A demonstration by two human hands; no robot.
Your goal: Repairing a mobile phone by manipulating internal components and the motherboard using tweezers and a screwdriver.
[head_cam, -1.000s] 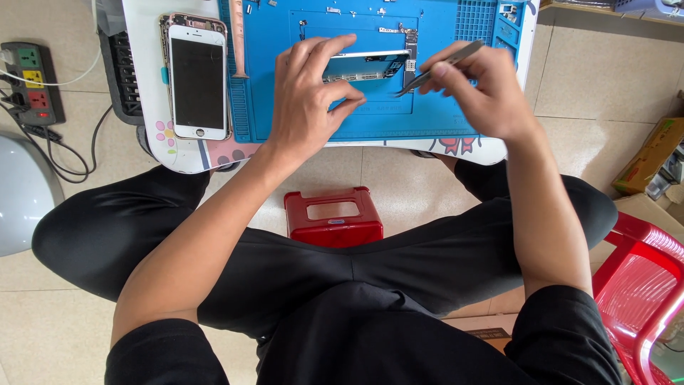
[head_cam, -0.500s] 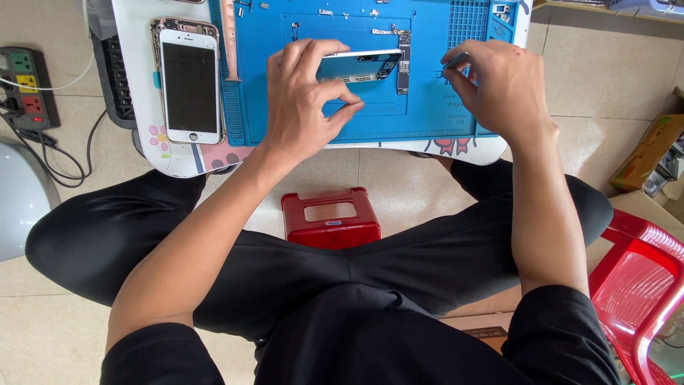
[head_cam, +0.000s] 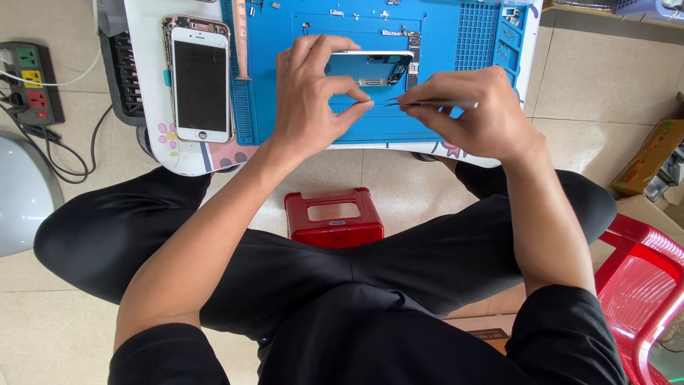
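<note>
My left hand (head_cam: 311, 100) hovers over the blue work mat (head_cam: 456, 57), thumb and forefinger pinched together right at the tips of the metal tweezers (head_cam: 434, 104). My right hand (head_cam: 476, 114) grips those tweezers, which point left toward the left fingertips. Whatever sits between the fingertips is too small to make out. Just behind both hands lies an opened phone housing (head_cam: 370, 68) with its inner parts showing. A white phone screen assembly (head_cam: 200, 82) rests face up at the mat's left edge.
The mat lies on a small white table (head_cam: 153, 107). Small parts (head_cam: 335, 12) are scattered at the mat's far edge. A power strip (head_cam: 32, 82) with cables lies on the tiled floor at left. A red stool (head_cam: 333, 217) stands between my legs, a red plastic chair (head_cam: 641, 285) at right.
My right hand moved left and down with the tweezers, bringing their tips to my left fingertips. My left hand's thumb and forefinger drew off the phone housing and pinched together.
</note>
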